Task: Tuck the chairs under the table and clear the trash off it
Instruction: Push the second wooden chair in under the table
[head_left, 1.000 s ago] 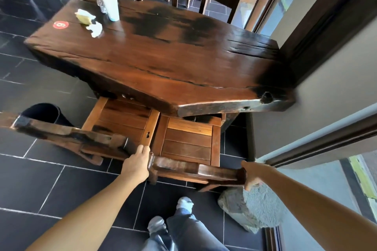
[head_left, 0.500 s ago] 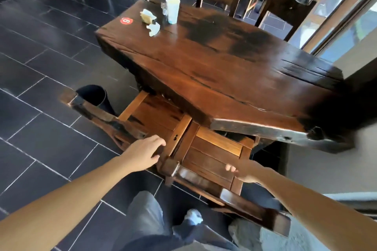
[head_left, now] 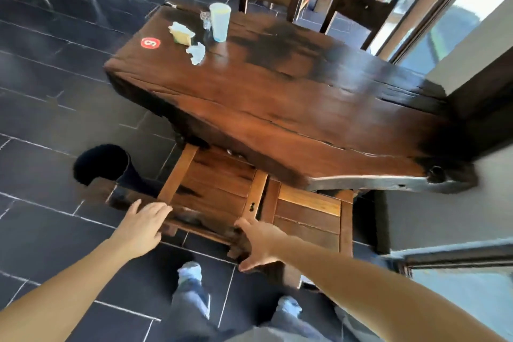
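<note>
Chairs [head_left: 222, 191] – seats partly under table [head_left: 277, 108], side by side. Left hand [head_left: 141, 226] flat on left chair's backrest, right hand [head_left: 259, 243] splayed at its end – neither clamped. Cup [head_left: 219, 22], napkins [head_left: 196, 53] on far corner.

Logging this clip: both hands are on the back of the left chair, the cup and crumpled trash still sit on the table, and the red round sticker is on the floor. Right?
Not quite. In the head view the red round sticker is on the table, near its far left corner, not on the floor. The rest holds: left hand and right hand on the left chair back, cup and crumpled trash on the table.
</note>
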A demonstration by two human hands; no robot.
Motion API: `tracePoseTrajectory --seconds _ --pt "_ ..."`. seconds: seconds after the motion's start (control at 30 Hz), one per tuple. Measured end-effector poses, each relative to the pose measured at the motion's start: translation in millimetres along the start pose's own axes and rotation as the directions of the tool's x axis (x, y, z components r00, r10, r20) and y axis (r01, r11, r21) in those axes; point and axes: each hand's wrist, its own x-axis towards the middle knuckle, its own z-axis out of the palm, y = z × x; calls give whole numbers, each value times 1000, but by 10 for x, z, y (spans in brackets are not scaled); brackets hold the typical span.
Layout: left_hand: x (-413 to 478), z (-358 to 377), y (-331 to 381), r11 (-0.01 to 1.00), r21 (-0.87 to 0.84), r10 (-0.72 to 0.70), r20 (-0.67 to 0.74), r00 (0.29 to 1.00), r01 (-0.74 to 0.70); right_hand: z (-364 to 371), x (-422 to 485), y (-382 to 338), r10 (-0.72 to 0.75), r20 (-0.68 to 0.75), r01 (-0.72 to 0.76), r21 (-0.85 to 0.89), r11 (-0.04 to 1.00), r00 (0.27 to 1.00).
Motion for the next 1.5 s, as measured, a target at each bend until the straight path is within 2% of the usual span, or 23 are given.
tracePoseTrajectory --seconds 0.07,0.13,0.2,0.3,0.4,0.47,0.6,0.7,0.87,1.03,1.17,1.37,1.5 --pt "65 60 -143 997 15 75 -27 997 -75 86 51 -71 87 -86 -92 -47 995 992" --pt "188 95 -290 991 62 124 -80 989 -119 138 52 -127 170 -135 -173 -11 985 976" --pt "304 33 -338 990 79 123 -41 992 -120 163 31 -182 249 -176 -248 27 968 953" --pt "478 -3 -371 991 82 93 102 990 -102 148 10 -279 334 -224 -321 92 943 916" --pt "548 50 -406 999 -2 49 38 998 -49 157 -13 -317 377 -264 -344 162 925 888" --pt "539 88 -400 999 -39 13 -9 1000 -13 155 -35 -321 380 -279 -346 164 924 882" --pt "454 72 -366 1000 -21 -18 17 1000 18 204 -84 -358 355 -262 -347 78 935 897" --pt "354 130 -330 1000 -8 19 -28 999 -19 277 -117 -377 350 -251 -361 4 933 902" --pt "177 171 -324 999 18 34 -7 999 -34 343 -279 -473 350 -207 -368 -56 928 914" --pt "86 190 -298 1000 8 25 -7 1000 -25 382 -360 -562 385 -211 -397 -14 918 898" --pt "65 111 -249 995 89 41 49 998 -45 343 -409 -621 416 -199 -422 15 906 887" --pt "-188 213 -186 997 -80 -11 -8 1000 11 325 -424 -641 409 -158 -407 50 912 899" --pt "-434 279 -152 988 -152 -38 22 999 41 417 -360 -582 397 -185 -386 94 918 899"
